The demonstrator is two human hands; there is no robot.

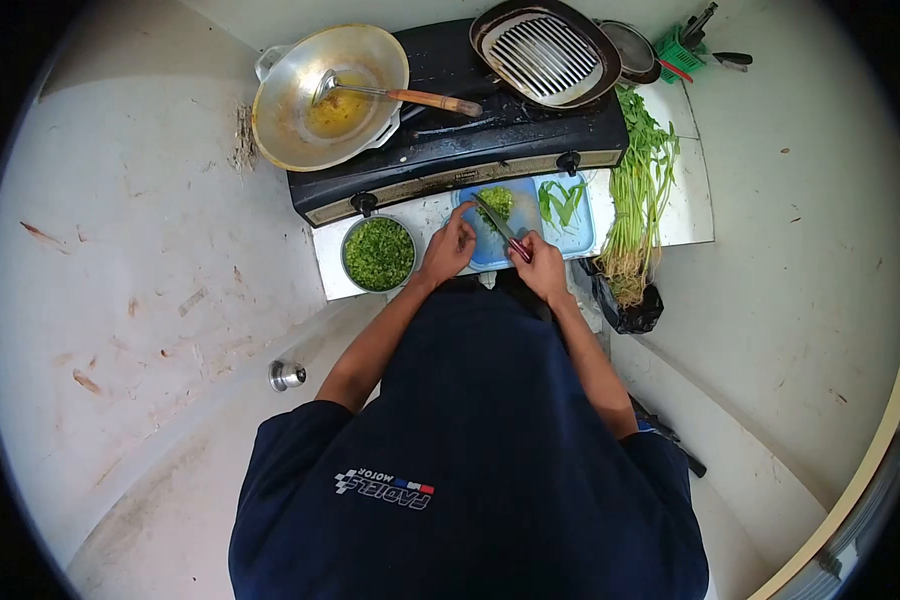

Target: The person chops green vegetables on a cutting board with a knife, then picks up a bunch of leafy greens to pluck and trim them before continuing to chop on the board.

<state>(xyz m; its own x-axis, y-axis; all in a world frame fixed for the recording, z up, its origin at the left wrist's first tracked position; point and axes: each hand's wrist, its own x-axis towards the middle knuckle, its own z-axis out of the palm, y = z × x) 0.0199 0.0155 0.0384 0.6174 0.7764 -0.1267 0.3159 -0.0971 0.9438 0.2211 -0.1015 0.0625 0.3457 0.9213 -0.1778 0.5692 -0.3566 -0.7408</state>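
My right hand (540, 267) is wrapped round the dark red handle of a kitchen knife (494, 217). Its blade points up and left across a blue cutting board (487, 257). Beside the blade lies a small heap of chopped greens (497, 203). My left hand (450, 245) is at the board's left edge, fingers curled and closed, with the fingertips close to the knife tip; whether they touch it or pinch something is too small to tell. A few cut green leaves (562, 203) lie on the right part of the board. Left of my left hand stands a round bowl full of finely chopped greens (379, 254).
Behind the board is a black gas stove (440, 150). It bears a wide wok (270, 125) with a wooden-handled ladle (435, 101), and a grill pan (545, 55). Long-stemmed greens with roots (638, 195) lie at right, above a black plastic bag (635, 315). A green basket (675, 50) holds utensils.
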